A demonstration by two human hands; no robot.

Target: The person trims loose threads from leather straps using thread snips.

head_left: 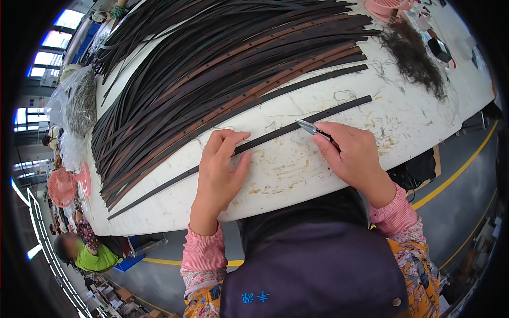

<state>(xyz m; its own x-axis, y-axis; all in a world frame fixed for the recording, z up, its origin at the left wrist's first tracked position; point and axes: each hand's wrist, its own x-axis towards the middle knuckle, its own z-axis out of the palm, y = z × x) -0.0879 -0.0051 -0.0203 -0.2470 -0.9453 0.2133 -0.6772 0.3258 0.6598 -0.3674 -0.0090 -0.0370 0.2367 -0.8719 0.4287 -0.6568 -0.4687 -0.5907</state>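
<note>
One dark leather strap (334,110) lies by itself across the white table, running from the lower left to the upper right. My left hand (220,169) is over its middle, the strap passing between thumb and bent fingers. A pair of thread snips (306,126) is gripped in my right hand (350,153). Their silver blades point left, with the tips at the strap; whether they touch it I cannot tell. Beyond my hands spreads a large pile of dark and brown straps (222,79), some with rows of small holes.
A tangle of dark thread ends (413,55) lies at the far right near a pink basket (384,6). Glue-like marks and loose threads dot the table (297,175). A plastic bag (74,106) and a pink fan (62,188) are at the left. Another person (95,257) sits at lower left.
</note>
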